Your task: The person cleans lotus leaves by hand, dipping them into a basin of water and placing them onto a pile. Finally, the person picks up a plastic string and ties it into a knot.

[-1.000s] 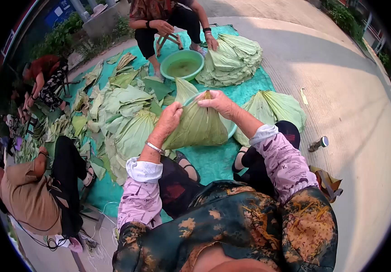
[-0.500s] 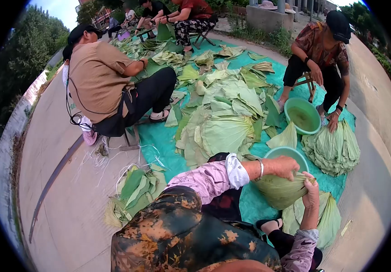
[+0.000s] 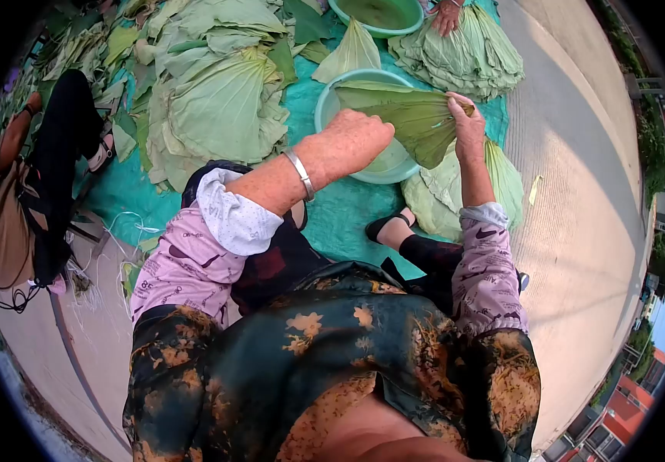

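Note:
My right hand pinches the gathered end of a large green leaf. The leaf spreads out to the left over a pale green basin. My left hand, with a silver bangle at its wrist, is closed in front of the basin near the leaf's lower left edge; its fingertips are turned away, so what it grips is hidden. Just right of the basin, below the held leaf, lie folded pale leaves. One pale leaf stands up behind the basin's rim.
A big pile of leaves lies on the teal sheet at left. Beyond are a second basin and a leaf stack touched by another person's hand. A seated person is at far left, near white strings.
The view has swung back down from the left side. The leaf, bunched between both hands before, now stretches sideways from my right hand, and my left hand has moved left and lower.

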`<state>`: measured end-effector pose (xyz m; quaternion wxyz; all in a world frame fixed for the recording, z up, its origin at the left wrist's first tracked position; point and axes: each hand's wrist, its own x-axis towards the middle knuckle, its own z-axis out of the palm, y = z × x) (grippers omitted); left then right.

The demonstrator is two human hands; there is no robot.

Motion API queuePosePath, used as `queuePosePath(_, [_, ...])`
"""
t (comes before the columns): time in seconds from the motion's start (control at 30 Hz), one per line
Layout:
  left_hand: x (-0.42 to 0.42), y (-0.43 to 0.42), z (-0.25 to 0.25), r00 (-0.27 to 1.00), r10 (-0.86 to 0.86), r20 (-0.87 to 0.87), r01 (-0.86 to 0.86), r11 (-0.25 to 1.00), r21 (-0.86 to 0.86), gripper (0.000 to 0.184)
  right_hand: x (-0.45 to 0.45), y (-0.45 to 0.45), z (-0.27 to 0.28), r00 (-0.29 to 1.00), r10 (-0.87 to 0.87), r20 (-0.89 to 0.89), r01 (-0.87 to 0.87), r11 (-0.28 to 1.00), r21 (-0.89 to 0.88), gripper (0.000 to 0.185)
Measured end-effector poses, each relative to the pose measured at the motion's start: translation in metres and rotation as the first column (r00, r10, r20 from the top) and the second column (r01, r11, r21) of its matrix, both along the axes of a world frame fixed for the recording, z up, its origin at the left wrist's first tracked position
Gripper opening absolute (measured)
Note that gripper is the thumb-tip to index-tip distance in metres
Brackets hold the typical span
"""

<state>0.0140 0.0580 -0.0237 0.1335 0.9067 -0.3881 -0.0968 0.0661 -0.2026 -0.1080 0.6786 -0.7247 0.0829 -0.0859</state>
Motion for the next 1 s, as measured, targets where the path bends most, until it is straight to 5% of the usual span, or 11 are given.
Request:
queuePosePath(0.2, [-0.007,0.000,-0.002,0.993,-0.113,-0.047,0.113,0.994,-0.003,0.012,0.034,0.015,-0.039,0.985,0.009,0.171,0.013,0.992,-0.127,0.019])
queuePosePath(0.4, [-0.018,-0.005,0.003,0.986,-0.167,-0.005,0.167,0.986,0.017,0.012,0.026,0.032,-0.151,0.992,0.110,-0.054,-0.120,0.962,-0.245,0.023])
queuePosePath(0.5, [-0.020,-0.006,0.004,0.987,-0.160,-0.006,0.160,0.987,-0.003,0.013,0.017,0.031,-0.192,0.985,0.088,-0.151,-0.147,0.885,-0.441,0.025])
queuePosePath(0.73, [-0.030,-0.014,0.003,0.981,-0.167,0.102,0.156,0.981,0.115,0.018,-0.005,0.054,-0.220,0.939,0.140,-0.314,-0.303,0.766,-0.567,0.024])
queuePosePath(0.87, [-0.031,-0.012,0.008,0.988,-0.155,-0.021,0.156,0.988,0.015,0.019,-0.007,0.059,-0.252,0.906,0.244,-0.345,-0.407,0.727,-0.553,0.025])
queuePosePath(1.0, [-0.034,-0.008,0.009,0.987,-0.152,0.044,0.150,0.988,0.044,0.019,-0.008,0.062,-0.274,0.889,0.308,-0.340,-0.459,0.598,-0.657,0.030])
